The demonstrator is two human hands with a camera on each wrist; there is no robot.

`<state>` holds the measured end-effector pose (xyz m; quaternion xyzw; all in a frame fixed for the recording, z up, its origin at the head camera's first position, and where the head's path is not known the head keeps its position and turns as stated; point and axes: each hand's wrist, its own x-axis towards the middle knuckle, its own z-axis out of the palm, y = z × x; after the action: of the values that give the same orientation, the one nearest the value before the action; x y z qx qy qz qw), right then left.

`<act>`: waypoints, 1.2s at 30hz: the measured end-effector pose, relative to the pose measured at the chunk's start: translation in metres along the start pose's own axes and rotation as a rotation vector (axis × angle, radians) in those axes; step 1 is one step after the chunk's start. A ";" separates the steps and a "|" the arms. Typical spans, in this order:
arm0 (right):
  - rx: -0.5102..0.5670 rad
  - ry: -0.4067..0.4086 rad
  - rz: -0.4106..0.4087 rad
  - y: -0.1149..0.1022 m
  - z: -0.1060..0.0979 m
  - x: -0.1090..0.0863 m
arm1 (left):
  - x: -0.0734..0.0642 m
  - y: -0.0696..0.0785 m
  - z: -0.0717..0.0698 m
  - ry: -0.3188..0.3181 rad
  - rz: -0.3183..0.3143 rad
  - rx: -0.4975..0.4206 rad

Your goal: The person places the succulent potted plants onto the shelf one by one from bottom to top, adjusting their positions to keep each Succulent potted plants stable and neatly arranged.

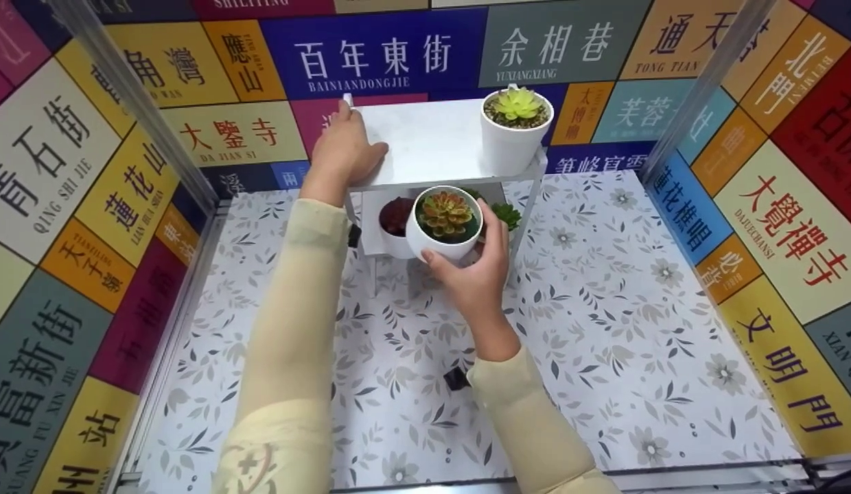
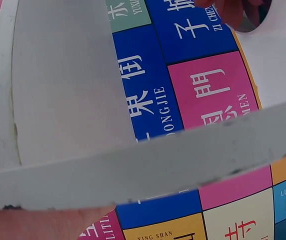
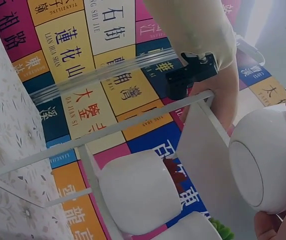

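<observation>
My right hand (image 1: 479, 278) grips a round white pot (image 1: 429, 237) planted with a green-and-reddish succulent (image 1: 446, 214). It holds the pot in front of a white two-tier plant stand (image 1: 425, 140), below the top shelf's front edge. My left hand (image 1: 343, 151) holds the stand's left end, its thumb lying on the top shelf. On that shelf's right end stands a white pot (image 1: 511, 147) with a yellow-green succulent. Behind the held pot, the lower shelf bears a pot with a dark red plant (image 1: 397, 216) and a green plant (image 1: 504, 216), both partly hidden.
The stand rests on a floral-patterned tabletop (image 1: 604, 329). Panels with street-name signs (image 1: 370, 55) rise behind and on both sides. Metal posts (image 1: 130, 103) stand at the back corners. A small black camera (image 3: 190, 75) is worn on the left wrist.
</observation>
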<state>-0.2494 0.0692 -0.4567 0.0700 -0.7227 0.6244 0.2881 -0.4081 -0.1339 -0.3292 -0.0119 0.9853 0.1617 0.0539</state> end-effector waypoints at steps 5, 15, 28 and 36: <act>-0.009 0.013 -0.044 -0.005 0.002 0.009 | 0.000 0.001 0.000 0.001 0.005 0.005; -0.005 0.054 -0.059 -0.013 0.002 0.023 | -0.001 -0.001 0.000 -0.005 -0.001 0.011; -0.039 0.083 -0.098 -0.013 -0.001 0.044 | 0.001 0.002 0.001 0.021 0.000 0.007; -0.069 0.113 -0.073 -0.009 0.007 0.049 | 0.000 0.001 0.001 0.011 -0.011 0.000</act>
<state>-0.2879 0.0736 -0.4249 0.0510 -0.7234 0.5910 0.3534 -0.4080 -0.1330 -0.3301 -0.0181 0.9855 0.1611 0.0494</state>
